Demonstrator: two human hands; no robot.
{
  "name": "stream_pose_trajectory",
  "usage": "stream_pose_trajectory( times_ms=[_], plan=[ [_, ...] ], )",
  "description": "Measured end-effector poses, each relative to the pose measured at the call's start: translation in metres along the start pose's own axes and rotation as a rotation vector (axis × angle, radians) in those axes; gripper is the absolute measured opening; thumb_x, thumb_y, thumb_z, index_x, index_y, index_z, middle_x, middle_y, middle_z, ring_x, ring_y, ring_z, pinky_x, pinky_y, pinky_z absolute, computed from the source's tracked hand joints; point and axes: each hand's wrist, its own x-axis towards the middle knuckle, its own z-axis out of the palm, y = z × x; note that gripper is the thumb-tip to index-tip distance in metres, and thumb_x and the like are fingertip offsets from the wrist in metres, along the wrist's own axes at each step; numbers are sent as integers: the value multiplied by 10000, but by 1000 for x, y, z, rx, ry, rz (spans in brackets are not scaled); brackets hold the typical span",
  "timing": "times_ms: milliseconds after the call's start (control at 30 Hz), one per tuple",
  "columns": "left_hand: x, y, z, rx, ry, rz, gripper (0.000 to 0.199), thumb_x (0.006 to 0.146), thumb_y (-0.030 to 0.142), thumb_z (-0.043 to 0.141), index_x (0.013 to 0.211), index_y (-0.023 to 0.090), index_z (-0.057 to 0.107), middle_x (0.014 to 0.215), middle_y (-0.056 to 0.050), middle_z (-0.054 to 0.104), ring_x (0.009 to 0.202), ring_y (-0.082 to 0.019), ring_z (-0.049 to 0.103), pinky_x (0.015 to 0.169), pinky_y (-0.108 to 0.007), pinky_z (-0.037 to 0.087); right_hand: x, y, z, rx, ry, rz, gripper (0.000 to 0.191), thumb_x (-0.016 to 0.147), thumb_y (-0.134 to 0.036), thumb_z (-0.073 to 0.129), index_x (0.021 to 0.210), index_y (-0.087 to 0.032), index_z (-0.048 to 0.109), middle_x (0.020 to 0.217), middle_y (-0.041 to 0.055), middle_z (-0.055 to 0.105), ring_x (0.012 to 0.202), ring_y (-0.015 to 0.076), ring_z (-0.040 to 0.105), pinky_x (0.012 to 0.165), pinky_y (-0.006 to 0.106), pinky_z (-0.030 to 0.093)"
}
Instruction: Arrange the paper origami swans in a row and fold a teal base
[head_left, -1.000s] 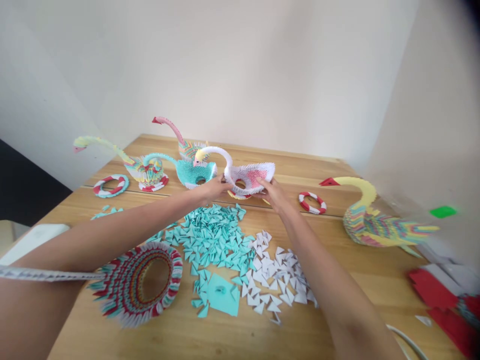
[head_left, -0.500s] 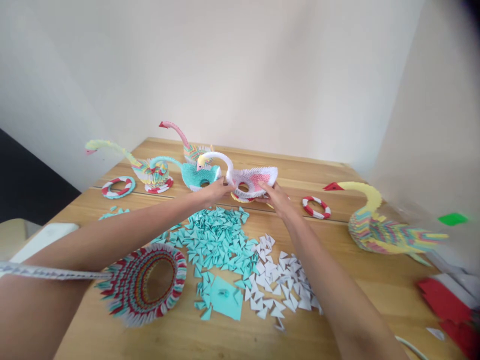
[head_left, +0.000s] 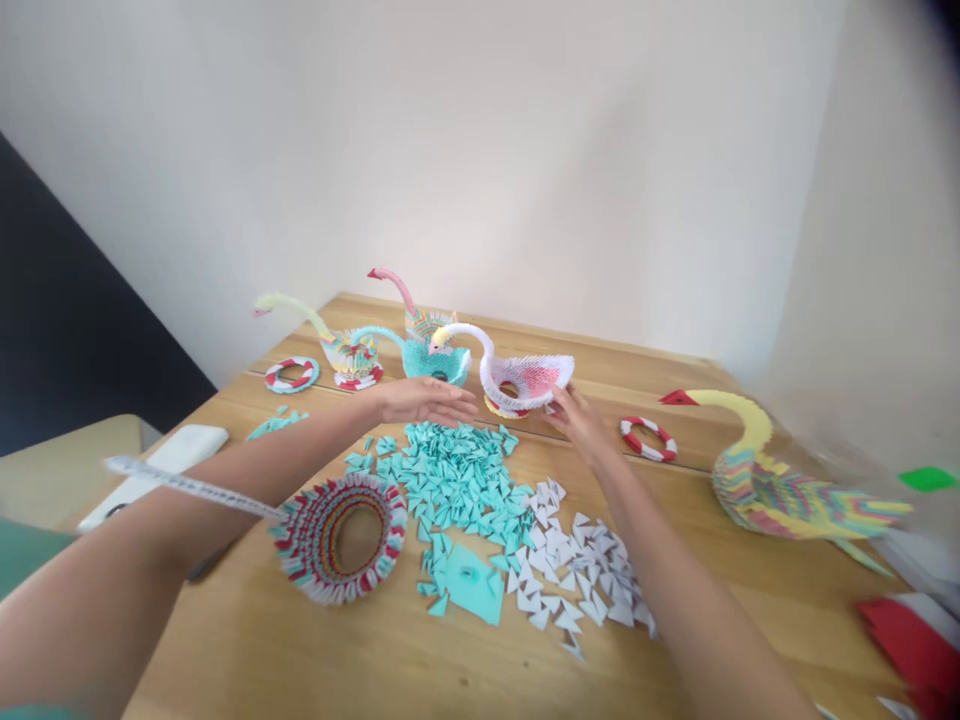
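A white origami swan with a pink inner body and a yellow-tipped head stands on a ring base at the middle back of the table. My right hand grips its rear right side, thumb on the outer edge and fingers low by the base. In front of a teal paper swan, my left hand is stretched out flat, holding nothing and apart from the white swan. Just below that hand lies a pile of folded teal paper triangles.
White paper triangles and a teal sheet lie nearer. A red-and-teal paper swan body is under my left forearm. Other swans, such as a yellow one, and a red-and-white ring stand around. A white phone-like object is at left.
My left hand has let go of the white swan and drawn back toward me, fingers extended. My right hand stays at the swan's rear. The view has shifted left.
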Motion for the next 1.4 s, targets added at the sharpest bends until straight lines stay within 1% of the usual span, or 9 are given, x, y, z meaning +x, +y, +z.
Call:
stream_pose_trajectory(
  times_ms=[133, 267, 467, 600, 800, 867, 1000, 1167, 1400],
  plan=[
    [-30, -11, -19, -71, 38, 82, 510, 883, 476, 802, 1271, 152, 733, 1415, -188, 673, 1296, -316, 669, 1180, -464, 463, -29, -3, -14, -12, 76, -16, 549, 791, -577, 819, 1252, -314, 679, 1426, 63, 672, 1327, 288, 651, 1181, 499, 514],
    [-60, -20, -30, -148, 169, 198, 450, 908, 407, 788, 1254, 123, 732, 1398, -189, 685, 1289, -307, 672, 1183, -447, 467, -72, -16, -23, -24, 102, -87, 730, 776, -601, 841, 1413, -327, 614, 1599, 85, 528, 1436, 332, 555, 1219, 510, 476],
    [-96, -42, -34, -268, 574, 336, 292, 932, 326, 735, 1136, 117, 723, 1193, -175, 778, 1116, -252, 750, 1107, -392, 534, -138, -39, -15, -60, 48, -190, 810, 821, -600, 817, 1524, -304, 544, 1643, 102, 469, 1518, 354, 445, 1144, 496, 550],
    [-111, -53, -45, -56, 816, 427, 300, 914, 348, 726, 1098, 111, 713, 1110, -183, 786, 995, -244, 770, 1005, -397, 587, -153, -40, 8, -101, -22, -278, 770, 815, -623, 810, 1480, -298, 595, 1586, 114, 543, 1475, 370, 502, 1111, 525, 561],
    [-123, -27, -69, 227, 1049, 467, 288, 824, 330, 777, 1024, 123, 767, 904, -99, 797, 855, -251, 744, 918, -406, 583, -141, -44, 56, -267, -139, -423, 691, 873, -592, 733, 1466, -261, 609, 1464, 135, 652, 1355, 334, 625, 1117, 535, 534],
    [-123, -15, -77, 350, 1095, 481, 246, 822, 301, 766, 1010, 145, 793, 992, -95, 808, 976, -276, 735, 975, -389, 550, -131, -42, 68, -378, -163, -489, 594, 920, -529, 674, 1438, -243, 638, 1401, 130, 697, 1316, 321, 655, 1114, 523, 535],
    [-112, 2, -94, 875, 1170, 426, 329, 920, 299, 650, 1185, 153, 781, 1259, -128, 762, 1143, -292, 702, 1056, -388, 503, -97, -23, 89, -635, -163, -586, 477, 941, -405, 583, 1360, -209, 702, 1400, 134, 698, 1325, 340, 648, 1158, 550, 484],
    [-90, 16, -123, 1174, 1146, 282, 456, 989, 308, 562, 1381, 106, 676, 1380, -185, 692, 1186, -304, 691, 1051, -399, 513, -41, 7, 120, -706, -94, -442, 617, 911, -410, 569, 1466, -144, 608, 1471, 196, 629, 1393, 399, 580, 1177, 603, 440],
    [-70, 21, -149, 1311, 1035, 191, 402, 913, 251, 630, 1284, 151, 748, 1280, -155, 751, 1194, -321, 676, 1006, -373, 505, -3, 30, 161, -591, -31, -413, 825, 881, -422, 604, 1595, -79, 376, 1553, 238, 526, 1495, 395, 453, 1235, 569, 348]
  ],
)
